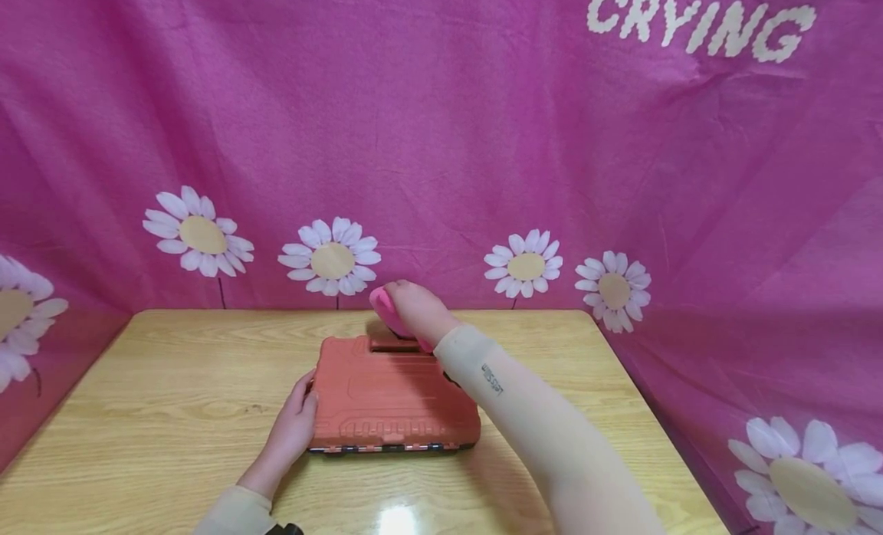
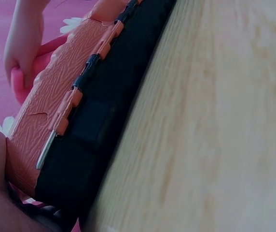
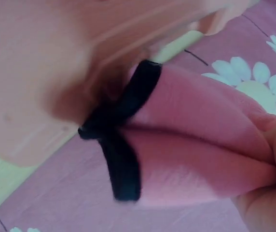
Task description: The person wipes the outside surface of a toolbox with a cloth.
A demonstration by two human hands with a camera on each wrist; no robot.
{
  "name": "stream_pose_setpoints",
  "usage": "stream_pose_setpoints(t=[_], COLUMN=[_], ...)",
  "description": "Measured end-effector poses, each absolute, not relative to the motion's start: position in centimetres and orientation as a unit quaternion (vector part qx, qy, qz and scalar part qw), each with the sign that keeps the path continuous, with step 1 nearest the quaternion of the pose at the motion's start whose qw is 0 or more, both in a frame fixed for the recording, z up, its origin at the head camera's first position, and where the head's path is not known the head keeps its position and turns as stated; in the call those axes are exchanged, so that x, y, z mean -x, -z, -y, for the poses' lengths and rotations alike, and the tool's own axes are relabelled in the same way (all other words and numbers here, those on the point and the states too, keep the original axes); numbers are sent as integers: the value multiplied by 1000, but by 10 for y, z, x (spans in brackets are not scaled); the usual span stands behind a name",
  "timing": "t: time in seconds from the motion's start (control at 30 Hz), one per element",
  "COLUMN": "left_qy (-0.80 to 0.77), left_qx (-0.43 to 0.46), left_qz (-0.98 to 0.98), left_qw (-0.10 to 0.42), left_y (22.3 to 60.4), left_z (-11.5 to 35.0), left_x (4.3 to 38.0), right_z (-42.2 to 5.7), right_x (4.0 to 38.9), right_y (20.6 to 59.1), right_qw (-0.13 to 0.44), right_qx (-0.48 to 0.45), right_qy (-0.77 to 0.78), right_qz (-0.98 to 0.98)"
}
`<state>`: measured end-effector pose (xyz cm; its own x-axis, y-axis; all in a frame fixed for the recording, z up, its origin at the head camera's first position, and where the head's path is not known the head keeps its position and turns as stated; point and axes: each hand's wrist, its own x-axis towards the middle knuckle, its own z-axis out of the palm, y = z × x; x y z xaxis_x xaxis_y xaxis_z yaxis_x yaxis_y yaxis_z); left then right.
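An orange hard-shell case (image 1: 386,397) with a black base lies flat on the wooden table, its latches along the near edge and a handle slot at the far edge. My left hand (image 1: 293,424) grips its left side, with the thumb by the lid's edge. At the far edge of the case, my right hand (image 1: 417,309) pinches a folded pink cloth (image 3: 186,179) with black trim. In the right wrist view the black trim lies against the orange surface beside the handle. Part of the case's right side is hidden behind my right forearm.
The wooden table (image 1: 172,389) reaches back to a magenta cloth backdrop (image 1: 428,136) printed with white daisies and the word CRYING. That backdrop also hangs along the left and right sides.
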<state>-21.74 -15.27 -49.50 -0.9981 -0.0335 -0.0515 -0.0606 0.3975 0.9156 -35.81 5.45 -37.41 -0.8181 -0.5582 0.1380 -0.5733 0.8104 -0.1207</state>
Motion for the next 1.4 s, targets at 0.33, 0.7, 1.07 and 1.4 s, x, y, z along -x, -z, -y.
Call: stream_pose_setpoints(t=[0.33,0.7,1.07,1.4], left_qy=[-550,-553,-556,-561], left_qx=[25,23,29,28], left_qz=[-835,-833,-830,-827], left_qw=[7,-4,-9,-21], left_y=[497,496,495,498], left_z=[154,152,150,148], left_x=[218,216,216,218], right_z=[-17,-1,-10,-21], right_x=[357,351,354,353], right_y=[381,402,410,404], right_qw=[32,-14,-81,-68], right_qx=[-324,-374,-379,-396], right_qy=[-34,-16,-17,-2], right_qz=[945,927,922,916])
